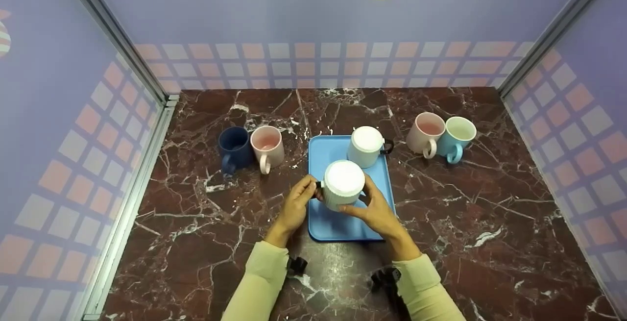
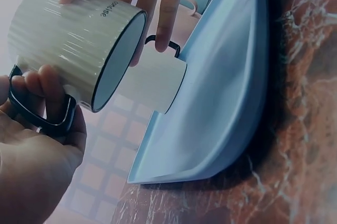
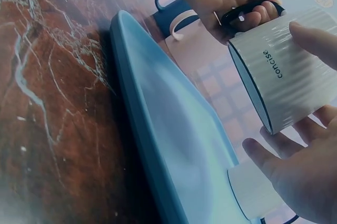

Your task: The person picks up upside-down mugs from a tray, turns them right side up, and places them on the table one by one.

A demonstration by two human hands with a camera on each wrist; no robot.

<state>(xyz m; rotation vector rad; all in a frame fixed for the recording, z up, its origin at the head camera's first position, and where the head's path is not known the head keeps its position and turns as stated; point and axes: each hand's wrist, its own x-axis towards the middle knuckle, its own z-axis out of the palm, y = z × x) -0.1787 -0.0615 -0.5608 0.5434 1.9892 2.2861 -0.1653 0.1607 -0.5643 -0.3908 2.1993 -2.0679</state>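
Note:
A white ribbed mug (image 1: 343,186) with a black handle is held upside down above the front part of a blue tray (image 1: 325,228). My left hand (image 1: 294,207) grips its handle, fingers hooked through the loop in the left wrist view. My right hand (image 1: 380,214) holds the body from the other side, thumb on the near face and fingers around the far one. The word "concise" is printed near the rim, which faces down. Behind it, a second white mug (image 1: 363,148) stands inverted on the tray's back right part, its black handle pointing right.
Left of the tray, a dark blue mug (image 1: 235,148) and a pink mug (image 1: 268,145) stand upright side by side. To the right are another pink mug (image 1: 422,135) and a light blue mug (image 1: 455,139), also upright. Patterned walls enclose the marble table (image 1: 196,252) at the back and sides.

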